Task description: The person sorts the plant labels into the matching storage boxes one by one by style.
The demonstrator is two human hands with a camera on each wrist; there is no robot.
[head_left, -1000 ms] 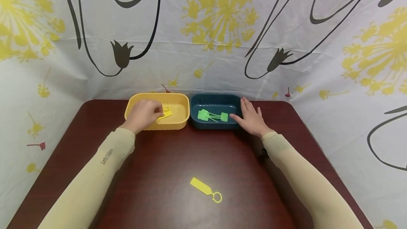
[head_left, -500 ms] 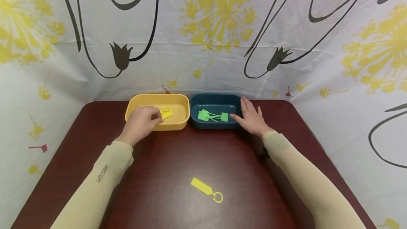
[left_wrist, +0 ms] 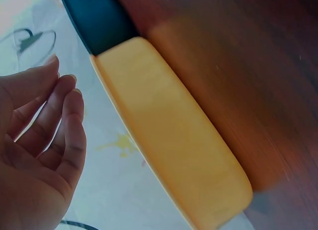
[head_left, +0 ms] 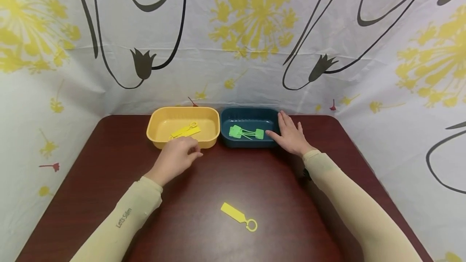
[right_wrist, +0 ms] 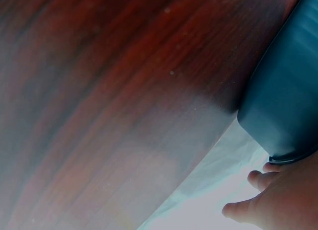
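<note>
My left hand (head_left: 177, 157) is just in front of the yellow bin (head_left: 210, 126), its wrist over the table. In the left wrist view the fingers (left_wrist: 72, 145) are loosely bent, fingertips near the thumb, with nothing between them. Yellow plastic tags (head_left: 191, 130) with ring ends lie inside that bin. My right hand (head_left: 291, 138) rests with extended fingers on the right rim of the dark teal bin (head_left: 251, 144). Green tags (head_left: 236, 131) with thin straps lie in the teal bin. Another yellow ring tag (head_left: 234, 212) lies flat on the table nearer to me.
Both bins stand side by side at the far edge of the dark red-brown wooden table (head_left: 218, 177). Behind them hangs a white sheet (head_left: 204, 76) printed with flowers, which also closes in the left and right sides.
My left hand has drawn back from inside the yellow bin toward me, uncovering the yellow tags there. The right hand stays at the teal bin, and the tag on the table has not moved.
</note>
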